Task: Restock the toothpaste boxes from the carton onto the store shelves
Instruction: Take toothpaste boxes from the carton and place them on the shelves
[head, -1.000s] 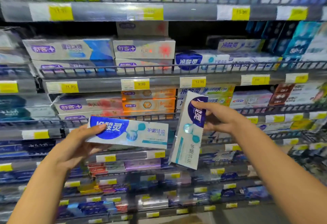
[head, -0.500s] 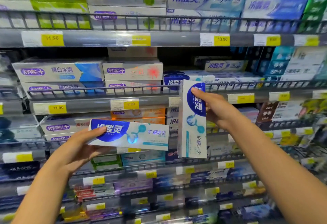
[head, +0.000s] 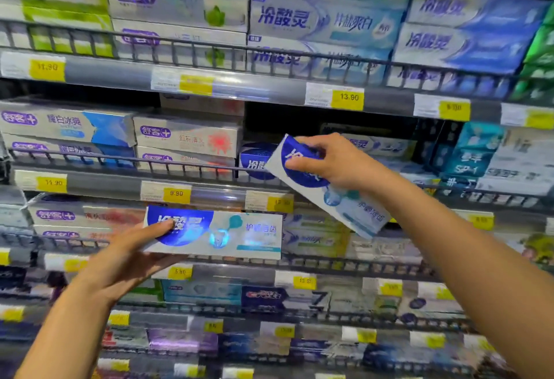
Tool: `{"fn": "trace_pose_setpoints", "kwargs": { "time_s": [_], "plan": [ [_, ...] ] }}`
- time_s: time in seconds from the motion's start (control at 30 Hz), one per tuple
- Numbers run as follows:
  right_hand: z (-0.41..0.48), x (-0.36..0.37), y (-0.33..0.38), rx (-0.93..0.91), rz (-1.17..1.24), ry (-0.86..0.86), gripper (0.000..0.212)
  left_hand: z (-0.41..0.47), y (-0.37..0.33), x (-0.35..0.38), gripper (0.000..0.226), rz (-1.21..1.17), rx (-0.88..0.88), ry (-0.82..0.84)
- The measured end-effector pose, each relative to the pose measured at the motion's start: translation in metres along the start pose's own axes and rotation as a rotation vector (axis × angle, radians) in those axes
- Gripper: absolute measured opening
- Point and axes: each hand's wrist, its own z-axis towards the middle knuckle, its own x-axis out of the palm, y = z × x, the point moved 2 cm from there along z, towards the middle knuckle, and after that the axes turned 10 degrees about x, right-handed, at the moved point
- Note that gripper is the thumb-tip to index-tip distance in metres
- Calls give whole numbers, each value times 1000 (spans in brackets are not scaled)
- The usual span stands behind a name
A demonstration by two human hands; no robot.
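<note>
The person faced a wall of store shelves (head: pixel 105 182) packed with toothpaste cartons, with a box in each bare hand. The left hand (head: pixel 126 254) gripped the blue-and-white toothpaste box (head: pixel 215 233) at its left end, thumb pressed on the printed blue logo and the other fingers curled under the lower edge; that box lay level, its long face toward the camera, held in front of the shelf rail just below the 9.90 price tag (head: pixel 176 193). The right hand (head: pixel 332 161) clasped a second, matching box (head: pixel 326 188) around its upper end, fingers wrapped over the blue logo and thumb at the near side. This box slanted, its top end raised toward the wire guard rail (head: pixel 180 166) of the middle shelf and its bottom end pointing down and to the right. Its raised end sat just beside another box of the same brand (head: pixel 254 163) already standing behind that rail. The two held boxes were apart, not touching. Yellow price tags (head: pixel 347 98) ran along every shelf edge.
</note>
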Motion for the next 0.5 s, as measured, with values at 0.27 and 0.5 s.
{"fn": "trace_pose_setpoints", "kwargs": {
  "time_s": [0.27, 0.5],
  "plan": [
    [35, -17, 4, -258, -590, -127, 40, -3, 12, 2, 72, 80, -8, -8],
    [55, 1, 3, -385, -1083, -308, 60, -6, 4, -5, 79, 78, 3, -33]
  ]
}}
